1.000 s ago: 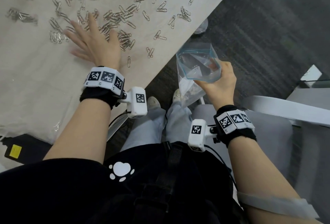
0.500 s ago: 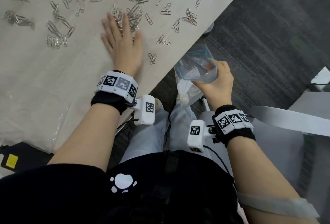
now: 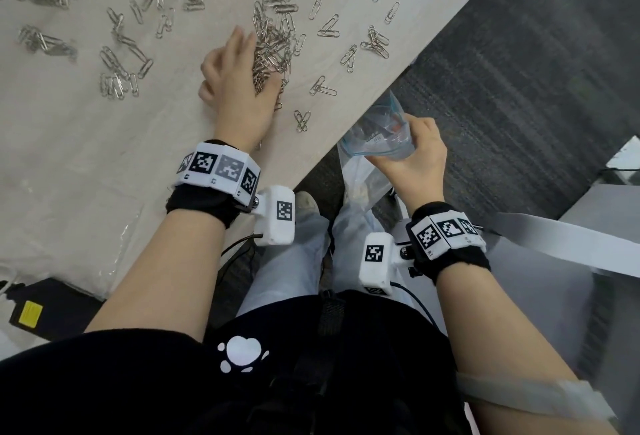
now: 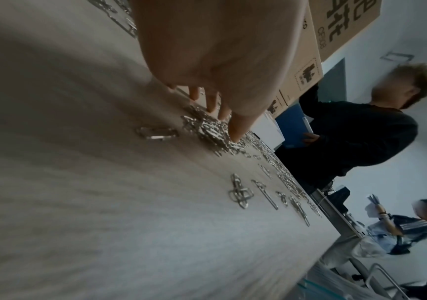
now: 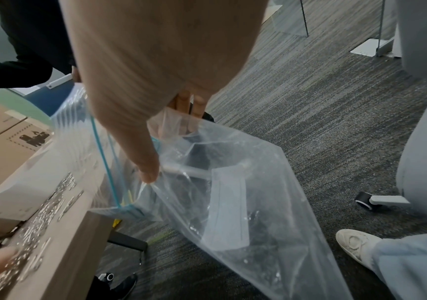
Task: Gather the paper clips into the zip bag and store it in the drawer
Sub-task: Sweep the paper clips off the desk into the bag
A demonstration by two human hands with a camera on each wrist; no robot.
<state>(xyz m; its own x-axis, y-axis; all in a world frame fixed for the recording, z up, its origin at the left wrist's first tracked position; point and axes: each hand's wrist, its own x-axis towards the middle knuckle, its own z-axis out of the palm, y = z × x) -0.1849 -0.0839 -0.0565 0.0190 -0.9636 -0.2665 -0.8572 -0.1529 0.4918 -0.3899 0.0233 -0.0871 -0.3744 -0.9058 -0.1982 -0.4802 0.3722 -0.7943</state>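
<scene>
Since the earlier frames the left hand has swept rightward across the pale wood-grain tabletop, dragging a dense heap of silver wire paper clips toward the tabletop's right edge, and the clear plastic zip bag with a blue seal strip has come in tight under that edge. Many more clips lie scattered toward the far edge and far-left corner, so gathering looks barely begun; no drawer is in view. That hand stands on edge with fingers nearly straight, touching the heap as a scraper and gripping nothing. Below the edge, the right hand has thumb and fingers curled round the bag's rim, apparently holding its mouth open to catch clips pushed off.
</scene>
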